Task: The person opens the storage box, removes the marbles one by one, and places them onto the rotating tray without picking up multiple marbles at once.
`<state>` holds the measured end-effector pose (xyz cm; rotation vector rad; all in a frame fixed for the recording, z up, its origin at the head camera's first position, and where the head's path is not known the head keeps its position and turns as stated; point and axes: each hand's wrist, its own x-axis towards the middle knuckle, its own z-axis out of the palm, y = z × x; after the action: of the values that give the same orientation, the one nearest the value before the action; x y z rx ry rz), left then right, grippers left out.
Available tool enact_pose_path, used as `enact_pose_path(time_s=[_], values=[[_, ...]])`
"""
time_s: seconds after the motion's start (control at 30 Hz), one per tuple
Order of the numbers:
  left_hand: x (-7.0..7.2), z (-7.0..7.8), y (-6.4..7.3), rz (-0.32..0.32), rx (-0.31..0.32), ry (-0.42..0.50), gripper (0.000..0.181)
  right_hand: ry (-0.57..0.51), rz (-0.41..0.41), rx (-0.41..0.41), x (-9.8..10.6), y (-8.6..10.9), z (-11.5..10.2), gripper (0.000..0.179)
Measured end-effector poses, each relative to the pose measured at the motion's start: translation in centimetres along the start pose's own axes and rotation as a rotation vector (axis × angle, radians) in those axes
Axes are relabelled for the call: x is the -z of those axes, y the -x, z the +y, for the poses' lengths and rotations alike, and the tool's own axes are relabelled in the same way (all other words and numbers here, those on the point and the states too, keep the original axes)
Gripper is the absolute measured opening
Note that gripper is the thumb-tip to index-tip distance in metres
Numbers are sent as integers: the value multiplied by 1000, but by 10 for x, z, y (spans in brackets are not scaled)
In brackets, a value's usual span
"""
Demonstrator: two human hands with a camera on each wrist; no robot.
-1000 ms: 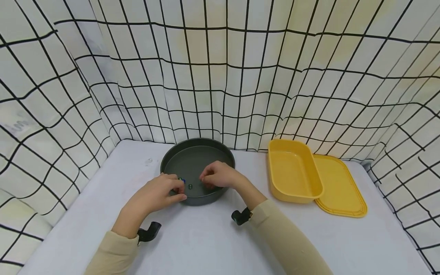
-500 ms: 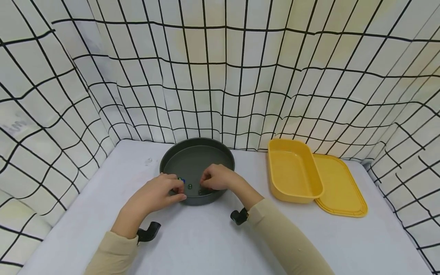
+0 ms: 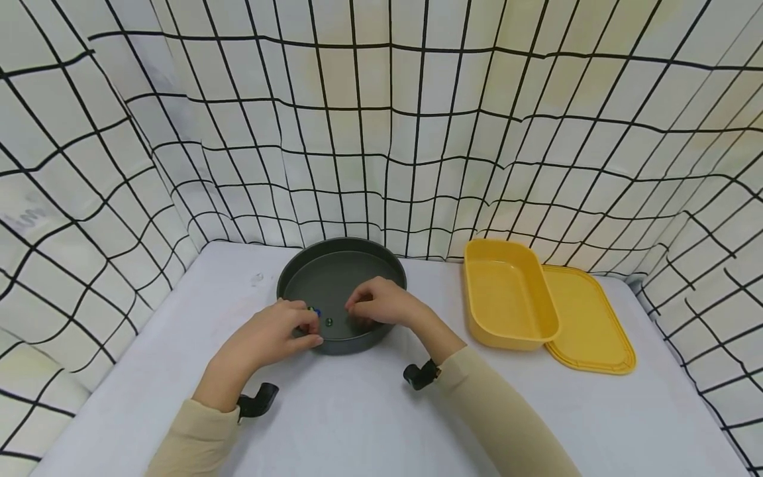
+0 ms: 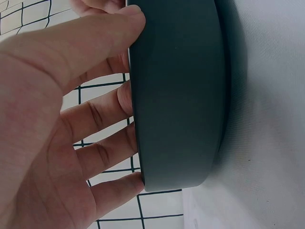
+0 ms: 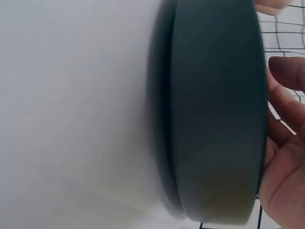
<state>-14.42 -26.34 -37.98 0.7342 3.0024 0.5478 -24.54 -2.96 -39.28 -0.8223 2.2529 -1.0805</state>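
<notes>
A round dark grey pan [image 3: 334,275] stands at the back of the table. At its near left rim rests my left hand [image 3: 274,338]; in the left wrist view the thumb [image 4: 128,21] lies over the outer wall and the other fingers go behind the rim, gripping it. Beside those fingers, a small blue and green piece [image 3: 316,311] partly shows inside the pan. A small glassy marble [image 3: 329,322] lies between the hands on the pan floor. My right hand [image 3: 384,303] hovers over the pan's near right side, fingers curled; what its fingertips hold is hidden.
To the right stands a yellow rectangular container [image 3: 512,298], overlapping a flat yellow lid [image 3: 590,321]. White cloth [image 3: 357,411] covers the table. A black-gridded white curtain [image 3: 381,132] closes in the back and sides.
My right hand dipped lower, showing a second marble by its fingertips half a second ago, then rose back; that marble is out of sight now. The left hand stayed at the rim.
</notes>
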Motion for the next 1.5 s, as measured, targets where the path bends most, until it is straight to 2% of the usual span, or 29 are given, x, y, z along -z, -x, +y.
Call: enact_pose_path(time_s=[0.2, 0.37, 0.63, 0.87, 1.17, 1.5], values=[[-1, -1, -1, -2, -5, 4, 16, -184, 38, 17, 12, 17, 6, 24], [-2, -2, 0, 1, -6, -2, 17, -269, 90, 3, 24, 34, 13, 25], [-4, -4, 1, -3, -9, -3, 17, -314, 165, -41, 45, 63, 30, 26], [-2, -2, 2, -5, -9, -1, 18, -291, 230, -79, 67, 88, 44, 18], [-2, -1, 1, -8, -7, 3, 18, -312, 282, -95, 91, 114, 66, 25], [-2, -2, 0, -7, -17, 10, 18, -279, 303, -127, 108, 141, 90, 32]])
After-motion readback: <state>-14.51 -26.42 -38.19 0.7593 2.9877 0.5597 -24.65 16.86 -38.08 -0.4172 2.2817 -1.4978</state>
